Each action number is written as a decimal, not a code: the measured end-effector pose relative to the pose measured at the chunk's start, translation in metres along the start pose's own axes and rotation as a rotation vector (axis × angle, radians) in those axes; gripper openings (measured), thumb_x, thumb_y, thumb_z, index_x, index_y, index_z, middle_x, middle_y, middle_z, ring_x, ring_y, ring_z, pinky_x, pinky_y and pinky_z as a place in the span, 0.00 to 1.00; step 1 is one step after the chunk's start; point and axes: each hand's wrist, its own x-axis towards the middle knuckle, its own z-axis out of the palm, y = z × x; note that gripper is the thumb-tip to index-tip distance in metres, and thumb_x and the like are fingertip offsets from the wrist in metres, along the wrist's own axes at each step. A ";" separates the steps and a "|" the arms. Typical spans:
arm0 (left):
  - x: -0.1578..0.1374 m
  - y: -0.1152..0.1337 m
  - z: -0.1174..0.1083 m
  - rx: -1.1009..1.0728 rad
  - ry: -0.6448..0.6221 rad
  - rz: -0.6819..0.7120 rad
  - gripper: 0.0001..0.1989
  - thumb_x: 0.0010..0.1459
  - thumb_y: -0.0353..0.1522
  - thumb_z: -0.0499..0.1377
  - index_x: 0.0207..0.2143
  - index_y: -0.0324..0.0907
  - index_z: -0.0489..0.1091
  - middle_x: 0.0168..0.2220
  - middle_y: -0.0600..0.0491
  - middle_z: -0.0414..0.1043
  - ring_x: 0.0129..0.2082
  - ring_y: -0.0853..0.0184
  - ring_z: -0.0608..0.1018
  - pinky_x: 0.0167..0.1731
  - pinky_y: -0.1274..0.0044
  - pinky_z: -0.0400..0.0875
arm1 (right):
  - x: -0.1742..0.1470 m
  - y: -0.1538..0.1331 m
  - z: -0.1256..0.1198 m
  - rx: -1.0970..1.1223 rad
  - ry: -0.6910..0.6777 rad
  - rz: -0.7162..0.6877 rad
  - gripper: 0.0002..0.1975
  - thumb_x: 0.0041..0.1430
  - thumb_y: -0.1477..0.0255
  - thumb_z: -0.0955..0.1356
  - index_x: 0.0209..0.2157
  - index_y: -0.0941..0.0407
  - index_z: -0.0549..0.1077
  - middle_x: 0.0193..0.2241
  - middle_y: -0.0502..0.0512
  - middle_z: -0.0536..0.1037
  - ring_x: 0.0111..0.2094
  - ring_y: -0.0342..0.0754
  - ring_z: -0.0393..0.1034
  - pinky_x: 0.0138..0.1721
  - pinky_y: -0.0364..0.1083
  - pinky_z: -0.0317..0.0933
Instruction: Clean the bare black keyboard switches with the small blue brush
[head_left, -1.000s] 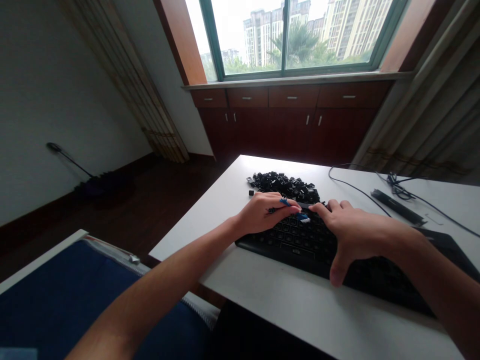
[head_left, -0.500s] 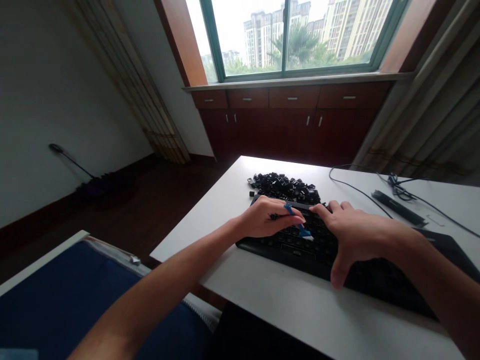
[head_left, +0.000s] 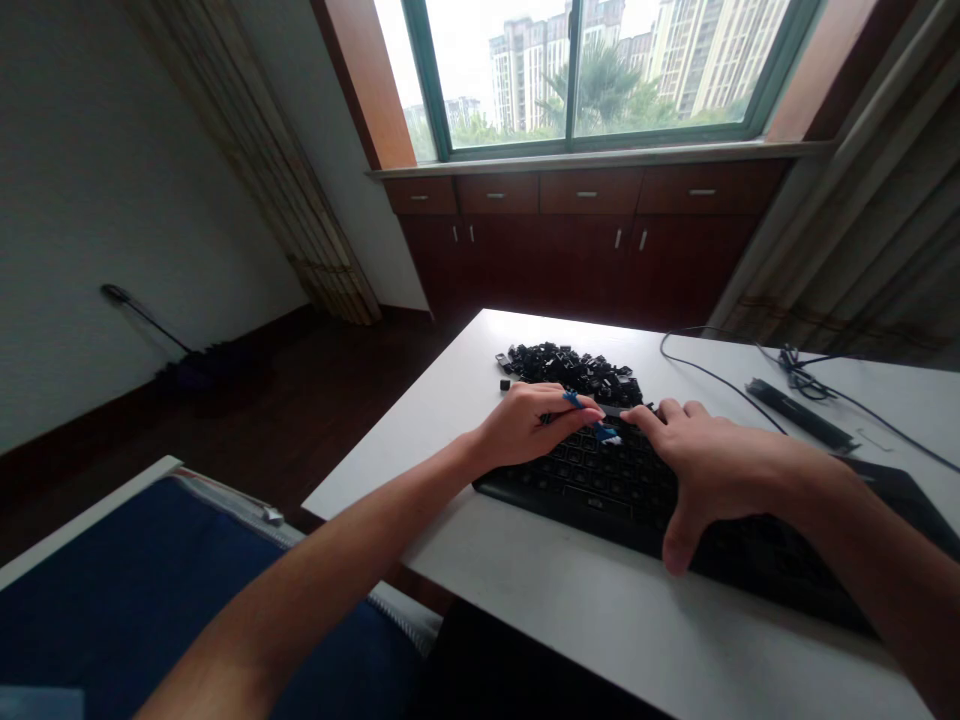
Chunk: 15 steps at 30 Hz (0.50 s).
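A black keyboard [head_left: 600,480] with its keycaps off lies on the white table, bare switch sockets showing. My left hand [head_left: 529,425] pinches a small blue brush [head_left: 604,434] with white bristles, its head over the upper rows of the keyboard. Across the keyboard spans my right hand [head_left: 712,455], fingers at the far edge and thumb down at the near edge, gripping it. Behind the keyboard sits a heap of loose black keycaps [head_left: 574,365], with one keycap [head_left: 505,385] apart at its left.
On the white table [head_left: 405,450], a long black strip [head_left: 799,414], a bent metal wire piece [head_left: 870,440] and a coiled black cable [head_left: 799,370] lie at the right. A dark blue seat [head_left: 150,590] with a pale frame stands at the lower left.
My left hand and the brush have shifted a little away from me, toward the keyboard's far edge. The right hand stays in place.
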 end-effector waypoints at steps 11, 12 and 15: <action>0.000 0.005 -0.002 -0.068 -0.117 0.014 0.11 0.65 0.34 0.58 0.41 0.39 0.79 0.38 0.48 0.81 0.31 0.70 0.78 0.34 0.79 0.74 | 0.000 -0.001 -0.001 -0.022 -0.028 0.006 0.76 0.11 0.47 0.77 0.67 0.56 0.51 0.57 0.70 0.60 0.56 0.72 0.58 0.51 0.61 0.62; -0.001 0.004 -0.002 -0.058 -0.108 0.015 0.11 0.65 0.34 0.58 0.41 0.39 0.79 0.38 0.48 0.81 0.31 0.70 0.78 0.34 0.79 0.74 | 0.000 -0.001 -0.001 -0.019 -0.029 0.004 0.76 0.11 0.47 0.77 0.67 0.56 0.51 0.57 0.70 0.61 0.56 0.72 0.58 0.51 0.61 0.62; -0.001 0.001 -0.001 -0.016 -0.050 0.014 0.10 0.65 0.34 0.58 0.42 0.39 0.78 0.38 0.48 0.81 0.31 0.70 0.78 0.35 0.78 0.74 | 0.000 -0.001 -0.001 -0.003 -0.012 0.001 0.76 0.10 0.48 0.78 0.66 0.55 0.52 0.56 0.69 0.61 0.54 0.72 0.59 0.49 0.61 0.63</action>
